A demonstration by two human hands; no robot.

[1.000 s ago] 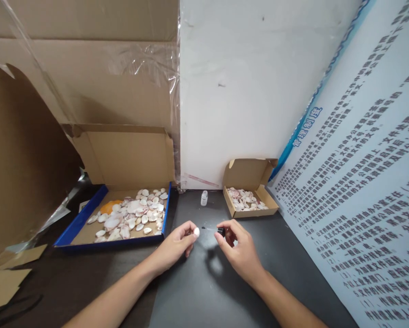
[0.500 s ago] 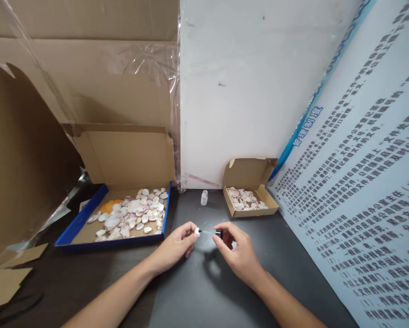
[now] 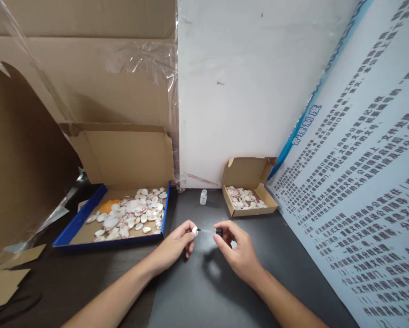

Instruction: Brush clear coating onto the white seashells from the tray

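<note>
My left hand (image 3: 177, 242) pinches a small white seashell (image 3: 194, 230) between thumb and forefinger, above the dark table mat. Across from it, my right hand (image 3: 237, 248) grips the black cap of a small brush (image 3: 218, 232). A thin clear stem runs from the cap to the left, and its dark tip meets the shell or sits very close to it. Behind both hands a little clear-and-white bottle (image 3: 203, 197) stands upright with no cap on. Something pale shows in the palm of my right hand, too hidden to name.
To the left, an open cardboard box with blue sides (image 3: 78, 226) holds many shells and one orange shell (image 3: 109, 206). A smaller open cardboard box (image 3: 255, 212) with shells stands at the back right. A white panel rises behind; a printed board (image 3: 365, 191) leans on the right.
The view has shifted very slightly. Both hands keep nearly the same pose, with the brush tip still at the shell.
</note>
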